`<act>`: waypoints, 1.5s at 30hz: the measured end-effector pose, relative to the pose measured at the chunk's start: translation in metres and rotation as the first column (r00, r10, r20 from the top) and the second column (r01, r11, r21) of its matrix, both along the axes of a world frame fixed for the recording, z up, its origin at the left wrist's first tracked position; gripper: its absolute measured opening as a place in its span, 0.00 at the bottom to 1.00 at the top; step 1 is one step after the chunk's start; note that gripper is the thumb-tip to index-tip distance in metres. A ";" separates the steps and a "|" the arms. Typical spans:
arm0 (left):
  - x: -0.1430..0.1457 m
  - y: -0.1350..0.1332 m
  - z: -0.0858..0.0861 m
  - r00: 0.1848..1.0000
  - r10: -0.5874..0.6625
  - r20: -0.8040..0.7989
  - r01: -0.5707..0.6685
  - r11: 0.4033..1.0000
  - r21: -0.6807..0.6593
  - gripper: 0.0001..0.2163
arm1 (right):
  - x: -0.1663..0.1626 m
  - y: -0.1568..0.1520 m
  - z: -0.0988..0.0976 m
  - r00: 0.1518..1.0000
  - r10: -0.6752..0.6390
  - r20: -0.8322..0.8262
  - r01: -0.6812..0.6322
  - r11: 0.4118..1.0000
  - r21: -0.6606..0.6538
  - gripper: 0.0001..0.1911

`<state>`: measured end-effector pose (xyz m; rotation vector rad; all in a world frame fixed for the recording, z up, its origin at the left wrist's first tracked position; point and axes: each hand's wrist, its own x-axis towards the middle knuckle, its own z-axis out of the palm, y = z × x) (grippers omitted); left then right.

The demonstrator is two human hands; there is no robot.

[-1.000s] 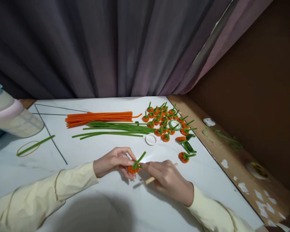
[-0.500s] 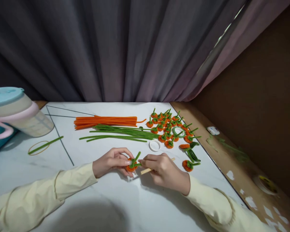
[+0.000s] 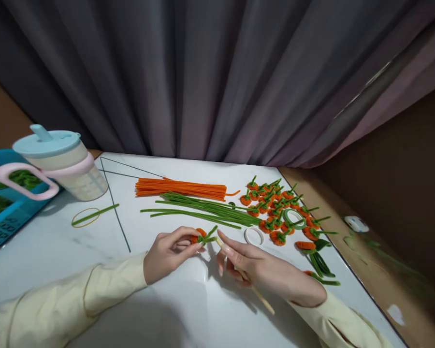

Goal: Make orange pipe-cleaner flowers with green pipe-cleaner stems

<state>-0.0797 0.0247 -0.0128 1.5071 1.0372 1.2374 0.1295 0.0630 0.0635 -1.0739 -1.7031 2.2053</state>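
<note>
My left hand (image 3: 172, 252) pinches a small orange chenille-stem pumpkin (image 3: 198, 234) whose two green ends stick out to the right. Held in my right hand (image 3: 263, 269) is a thin wooden stick (image 3: 264, 300), slanting down to the right. The stick's upper tip is at one of the green ends; whether they touch, I cannot tell. Beyond my hands lie a bundle of green chenille stems (image 3: 203, 205) and a bundle of orange chenille stems (image 3: 181, 188). Several finished-looking pumpkins (image 3: 277, 238) with green stalks are grouped at the right.
A green tape roll (image 3: 303, 220) lies among the pumpkins, a white ring (image 3: 254, 229) in front of them. At the left stand a lidded cup (image 3: 83, 181) and a blue basket (image 3: 7, 232) with green items. One green stem (image 3: 105, 211) crosses a rubber band. Grey curtains (image 3: 188, 82) hang behind.
The view has shifted left, bringing in more of the cup and basket. My right hand has turned, and the stick's tip now points up at the pumpkin's green end.
</note>
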 end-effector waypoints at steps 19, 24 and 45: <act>0.003 0.001 -0.004 0.927 0.261 -0.271 -0.104 0.870 0.482 0.09 | -0.019 -0.007 -0.034 0.983 -0.061 -0.175 0.018 0.971 -0.239 0.20; 0.005 0.001 -0.005 0.913 0.301 -0.277 -0.097 0.817 0.569 0.09 | -0.025 -0.017 -0.032 0.972 -0.131 -0.196 0.099 0.981 -0.168 0.19; 0.009 -0.001 -0.001 0.922 0.270 -0.277 -0.099 0.857 0.506 0.09 | -0.022 -0.028 -0.040 0.988 -0.143 0.066 0.074 0.790 0.609 0.15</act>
